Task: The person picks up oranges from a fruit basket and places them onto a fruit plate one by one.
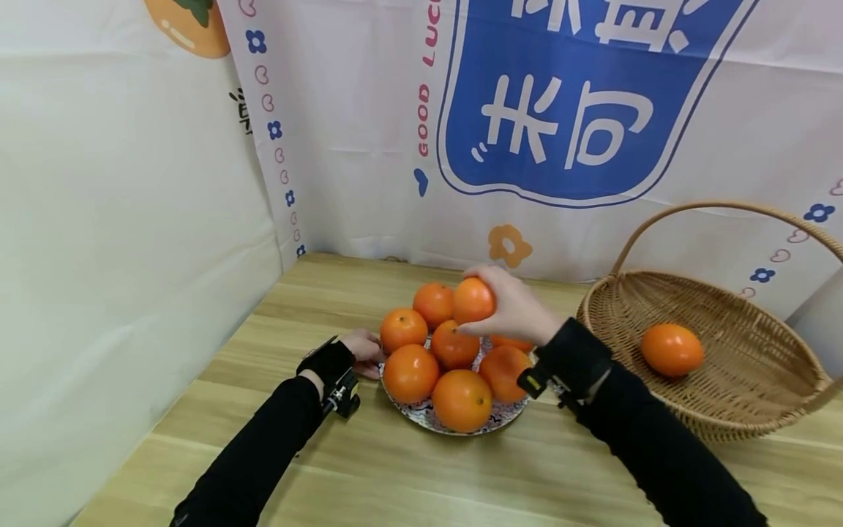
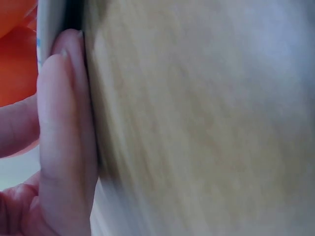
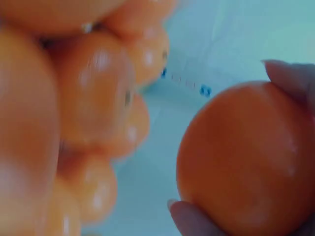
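A patterned plate heaped with several oranges sits on the wooden table. At its left edge is my left hand; in the left wrist view its fingers lie along the outside of the rim, the thumb reaching over the inner side. My right hand grips one orange above the back of the pile. In the right wrist view, fingertips press both sides of this orange, which is apart from the piled ones.
To the right stands a wicker basket with a tall arched handle; a single orange lies in it. A printed cloth hangs behind the table, and a white cloth covers the left side.
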Demonstrator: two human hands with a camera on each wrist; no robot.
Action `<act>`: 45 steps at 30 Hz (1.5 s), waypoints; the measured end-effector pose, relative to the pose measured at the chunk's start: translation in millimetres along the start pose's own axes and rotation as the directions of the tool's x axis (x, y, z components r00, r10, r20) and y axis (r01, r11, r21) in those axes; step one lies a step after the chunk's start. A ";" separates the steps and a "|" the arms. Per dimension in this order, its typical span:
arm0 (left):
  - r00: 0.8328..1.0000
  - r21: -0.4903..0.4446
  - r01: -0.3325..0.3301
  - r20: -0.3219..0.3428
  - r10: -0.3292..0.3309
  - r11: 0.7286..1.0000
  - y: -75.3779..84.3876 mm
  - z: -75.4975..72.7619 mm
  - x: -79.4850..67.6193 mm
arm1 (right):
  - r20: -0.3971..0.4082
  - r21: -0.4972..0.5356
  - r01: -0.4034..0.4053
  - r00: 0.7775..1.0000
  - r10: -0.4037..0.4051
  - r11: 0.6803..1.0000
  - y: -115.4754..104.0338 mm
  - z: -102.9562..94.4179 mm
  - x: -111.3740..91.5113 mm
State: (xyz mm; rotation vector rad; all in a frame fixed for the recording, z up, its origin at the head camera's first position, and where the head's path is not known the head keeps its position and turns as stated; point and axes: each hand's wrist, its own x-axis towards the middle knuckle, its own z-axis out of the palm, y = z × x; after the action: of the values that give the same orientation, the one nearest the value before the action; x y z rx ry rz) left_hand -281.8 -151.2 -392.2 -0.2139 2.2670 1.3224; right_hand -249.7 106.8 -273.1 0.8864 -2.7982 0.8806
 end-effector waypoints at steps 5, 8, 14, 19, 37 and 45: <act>1.000 -0.002 -0.027 0.010 0.027 1.000 12.5 3.0 -14.5 | 0.044 0.044 -0.038 0.998 0.036 0.998 -12.1 27.3 11.3; 1.000 0.006 -0.022 -0.004 0.022 1.000 15.1 5.5 -14.9 | 0.068 0.028 -0.051 0.996 0.049 0.998 -16.2 39.1 15.8; 0.999 0.034 -0.044 0.033 0.042 0.998 -5.1 0.6 28.3 | 0.081 -0.045 -0.069 0.994 0.072 0.997 -18.8 49.9 21.3; 1.000 0.080 -0.015 -0.018 0.016 0.997 9.8 4.2 2.3 | 0.117 -0.099 -0.065 0.990 0.077 0.993 -21.8 50.4 22.0; 0.995 0.005 -0.071 0.065 0.071 0.997 -61.1 -13.6 109.1 | 0.159 -0.149 -0.080 0.982 0.104 0.986 -18.4 60.6 22.3; 0.984 -0.031 -0.142 0.108 0.144 0.989 -74.2 -17.3 119.7 | 0.173 -0.174 -0.083 0.978 0.113 0.981 -18.6 62.8 21.4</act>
State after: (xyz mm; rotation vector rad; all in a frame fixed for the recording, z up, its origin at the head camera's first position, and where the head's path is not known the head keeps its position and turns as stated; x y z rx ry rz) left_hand -362.9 -190.6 -501.8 0.0147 2.2094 1.3968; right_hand -251.2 49.2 -311.0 0.8500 -3.0412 0.5911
